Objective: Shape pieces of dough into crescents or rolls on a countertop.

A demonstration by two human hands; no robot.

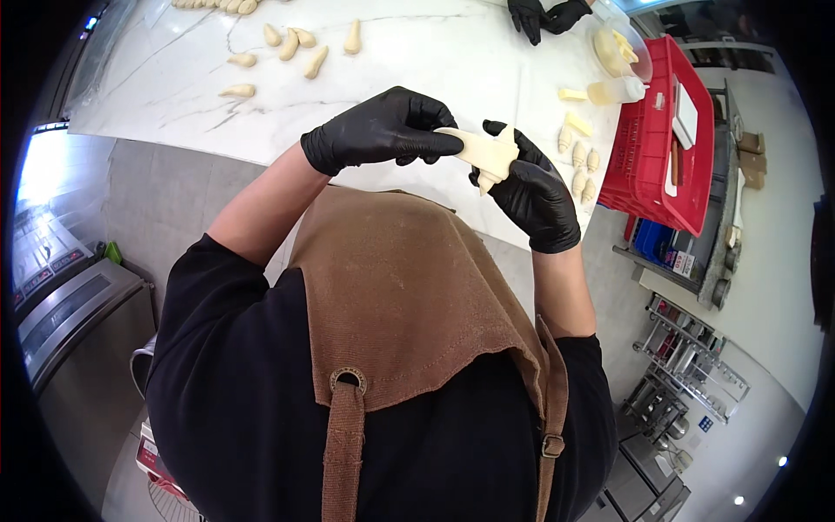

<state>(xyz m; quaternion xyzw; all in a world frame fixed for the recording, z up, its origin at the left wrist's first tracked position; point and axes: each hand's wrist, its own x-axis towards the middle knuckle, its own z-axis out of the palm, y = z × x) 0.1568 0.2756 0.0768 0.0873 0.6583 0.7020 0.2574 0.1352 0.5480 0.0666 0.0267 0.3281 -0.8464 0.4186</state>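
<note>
Both my hands are in black gloves above the marble worktop. My left hand [383, 130] pinches the narrow left end of a pale, flattened dough piece [480, 148], and my right hand [535, 196] grips its wider, partly rolled end. Teardrop dough pieces [316, 61] lie scattered at the back left, with more clustered at the top edge. Several small rolled, layered pieces [579, 155] sit to the right of my hands, beside pale yellow sticks [578, 123] that look like butter.
The marble worktop [174, 104] spans the top. Another person's gloved hands [544, 17] are at the far edge, near a clear tub [639, 56] and a squat bottle [613, 92]. A red crate [661, 174] stands right, metal racks [687, 348] beyond. A steel appliance [83, 339] stands left.
</note>
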